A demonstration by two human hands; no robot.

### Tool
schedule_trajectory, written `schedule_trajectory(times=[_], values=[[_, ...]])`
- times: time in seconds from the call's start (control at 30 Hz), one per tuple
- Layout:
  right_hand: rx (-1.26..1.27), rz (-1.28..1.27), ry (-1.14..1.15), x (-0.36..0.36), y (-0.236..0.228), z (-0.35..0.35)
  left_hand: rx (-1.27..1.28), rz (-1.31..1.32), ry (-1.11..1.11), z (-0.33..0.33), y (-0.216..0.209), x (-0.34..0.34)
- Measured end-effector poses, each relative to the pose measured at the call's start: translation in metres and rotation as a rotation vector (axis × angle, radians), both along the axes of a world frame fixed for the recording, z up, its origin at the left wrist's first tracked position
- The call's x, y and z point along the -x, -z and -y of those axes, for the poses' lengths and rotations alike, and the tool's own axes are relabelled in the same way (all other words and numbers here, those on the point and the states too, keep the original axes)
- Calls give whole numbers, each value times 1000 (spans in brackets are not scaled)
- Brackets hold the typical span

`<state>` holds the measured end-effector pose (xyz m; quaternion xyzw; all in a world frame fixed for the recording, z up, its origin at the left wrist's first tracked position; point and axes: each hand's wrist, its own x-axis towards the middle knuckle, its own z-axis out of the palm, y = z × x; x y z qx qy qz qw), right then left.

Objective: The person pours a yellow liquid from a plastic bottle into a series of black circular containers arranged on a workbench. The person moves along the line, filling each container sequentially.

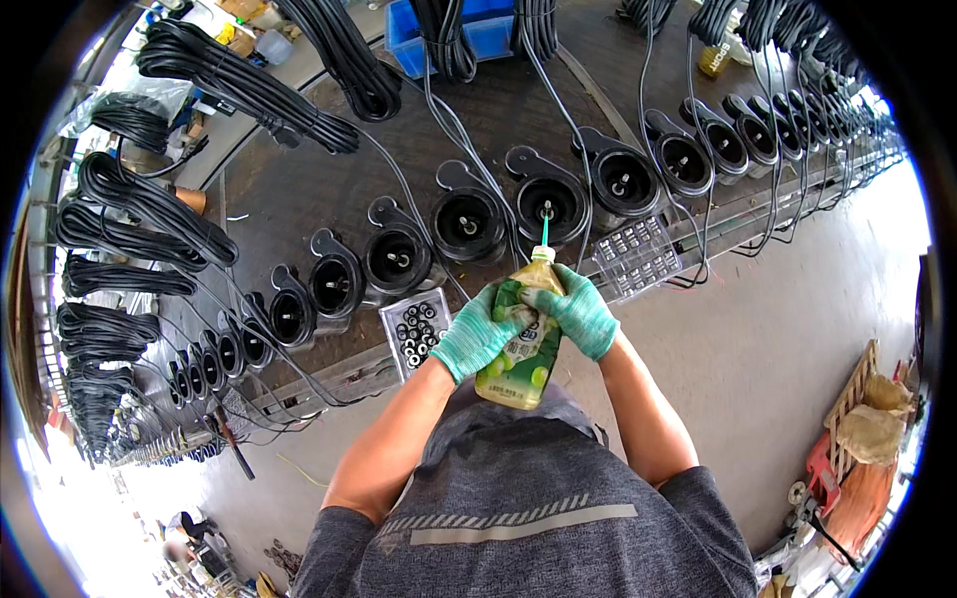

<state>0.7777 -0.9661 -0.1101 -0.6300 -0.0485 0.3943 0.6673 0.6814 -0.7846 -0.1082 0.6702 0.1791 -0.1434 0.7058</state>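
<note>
— Which step?
— Dosing, I'd judge: left hand (477,334) and right hand (581,313) have fingers wrapped round the bottle (518,371), its nozzle (545,231) pointing at the pin (546,208) in a black cup (575,211)
— Next?
— Likely a gentle squeeze, nozzle aimed true

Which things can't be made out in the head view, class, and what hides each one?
Head view: part of the bottle, covered by the left hand and right hand.
Head view: whether the nozzle touches the pin; they overlap.
Head view: insides of the far-left cups, too small.
Head view: far end of the blue bin, cut off by the top edge.
</note>
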Motion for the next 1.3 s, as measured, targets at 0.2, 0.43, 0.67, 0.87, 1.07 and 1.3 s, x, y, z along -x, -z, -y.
schedule_trajectory(times=[0.2, 0.43, 0.67, 0.87, 1.07, 1.3], values=[[42, 17, 3, 1, -3, -3, -7, 36, 14, -6, 22, 1], [-20, 100, 121, -6, -2, 22, -171, 129, 128, 12, 14, -26], [-38, 67, 170, -43, -5, 69, -57, 202, 158, 58, 35, -73], [39, 43, 91, -70, 4, 87, 44, 78, 58, 85, 35, -82], [47, 55, 38, -80, 6, 94, 61, 58, 13, 95, 24, -82], [-82, 14, 17, -85, 10, 105, 53, 99, -39, 104, 34, -79]])
